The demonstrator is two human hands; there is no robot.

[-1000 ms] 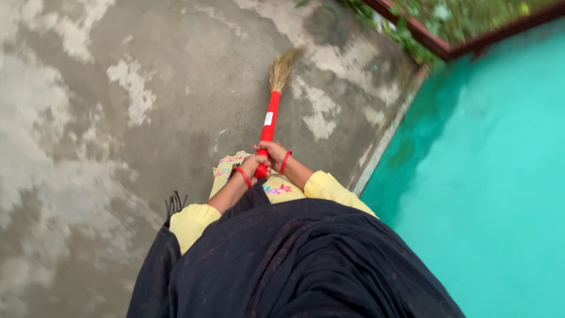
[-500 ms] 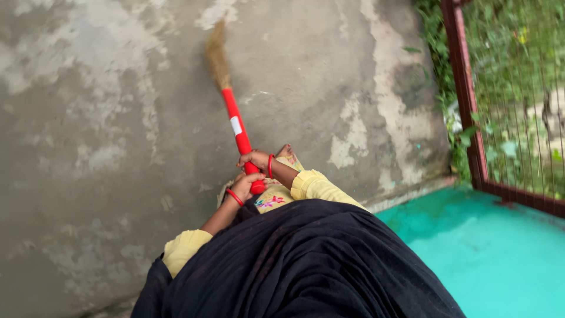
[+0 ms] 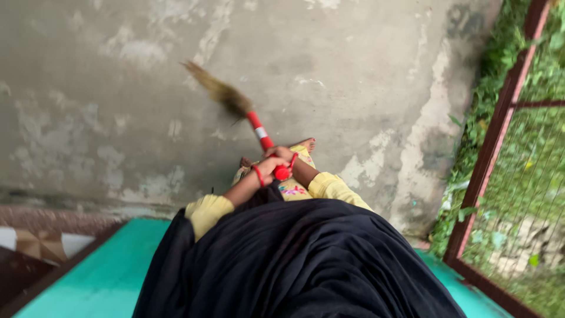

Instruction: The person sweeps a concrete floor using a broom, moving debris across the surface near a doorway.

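Both hands grip the red plastic handle end of a straw-bristled broom [image 3: 250, 118]. The left hand [image 3: 268, 168] and right hand [image 3: 283, 154] are closed around it, touching each other. The broom extends far-left over the weathered grey concrete floor [image 3: 353, 70], bristles blurred. A rust-red metal mesh fence [image 3: 500, 135] stands right.

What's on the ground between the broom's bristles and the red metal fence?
In the head view, only bare, patchy concrete floor lies between the broom's bristles and the fence, then a strip of green weeds along the fence's foot.
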